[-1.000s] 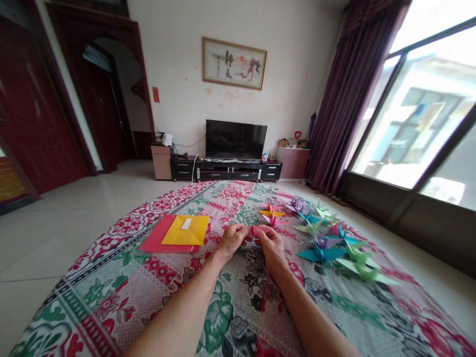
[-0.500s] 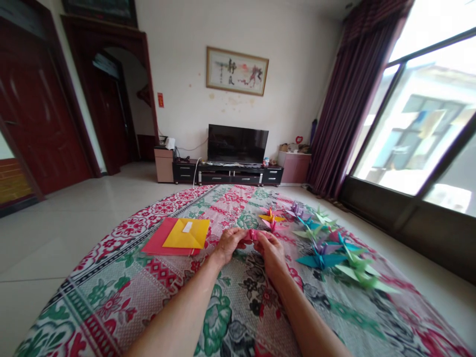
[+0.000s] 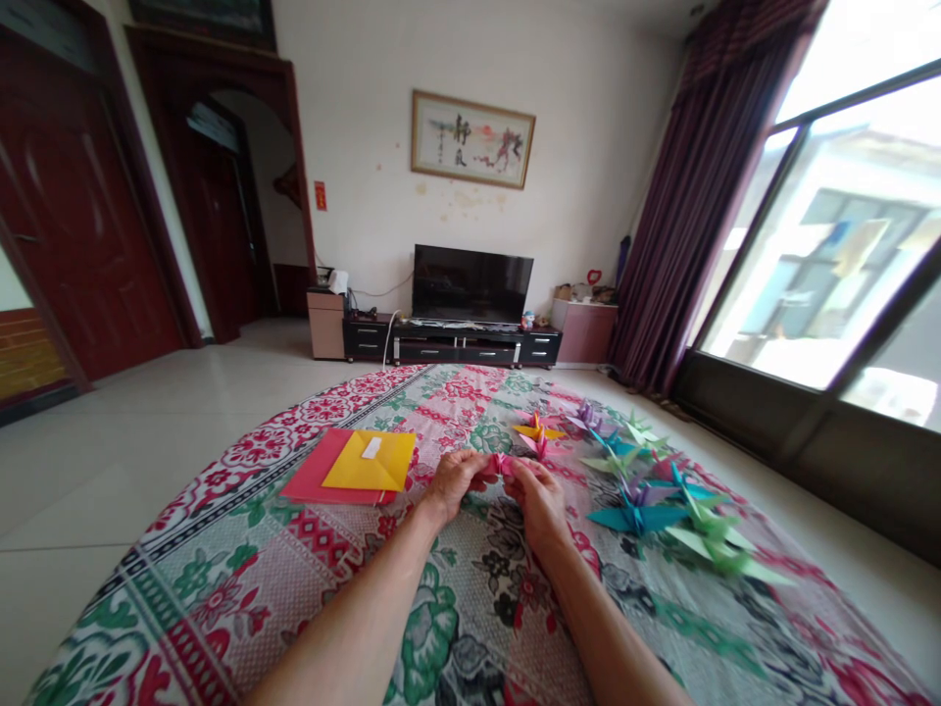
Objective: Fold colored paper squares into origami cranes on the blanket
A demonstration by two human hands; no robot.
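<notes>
A small pink piece of folded paper (image 3: 501, 465) is pinched between my two hands above the middle of the patterned cloth. My left hand (image 3: 460, 482) grips its left side, and my right hand (image 3: 536, 490) grips its right side. Fingers cover much of the paper, so its full shape is hidden. Just beyond my right hand stands a pink paper crane (image 3: 542, 447), with an orange paper crane (image 3: 539, 429) behind it. To the left of my left hand lies a yellow paper stack (image 3: 371, 463) on red paper sheets (image 3: 313, 476), with a small white slip (image 3: 371, 448) on top.
Several paper cranes in blue, green and purple, among them a blue crane (image 3: 636, 516) and a green crane (image 3: 717, 539), spread over the right side of the floral tablecloth (image 3: 433, 628). A television (image 3: 471, 286) on a low cabinet stands beyond the table.
The view has shifted very slightly. Both hands keep their hold on the pink paper, with the right fingers moved only a little.
</notes>
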